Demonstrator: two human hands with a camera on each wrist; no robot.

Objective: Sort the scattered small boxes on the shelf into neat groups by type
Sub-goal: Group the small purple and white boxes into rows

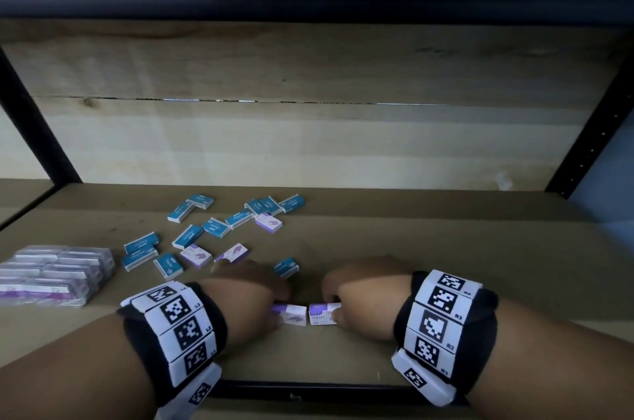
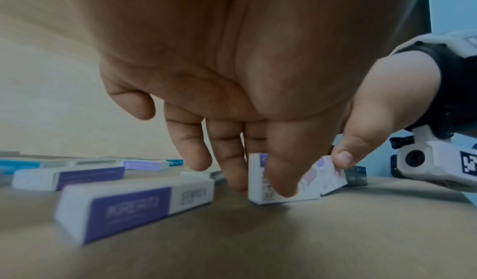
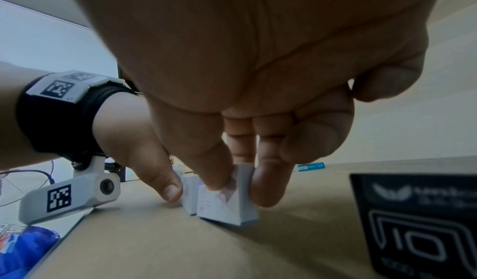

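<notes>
Near the shelf's front edge my left hand (image 1: 279,308) pinches a purple-and-white small box (image 1: 292,315) between thumb and fingers. My right hand (image 1: 334,311) pinches a second purple-and-white box (image 1: 321,314) right beside it, their ends almost touching. In the left wrist view the left box (image 2: 258,183) stands on the shelf and the right box (image 2: 333,178) is slightly tilted. In the right wrist view thumb and forefinger clamp the right box (image 3: 224,206). Behind the hands lie several scattered blue boxes (image 1: 187,236) and three loose purple boxes (image 1: 196,255).
A shrink-wrapped pack of purple boxes (image 1: 51,273) sits at the left of the cardboard-covered shelf (image 1: 446,248). One blue box (image 1: 286,267) lies just behind my left hand. A black box (image 3: 423,218) stands at the right in the right wrist view. Black metal uprights (image 1: 590,145) frame the shelf.
</notes>
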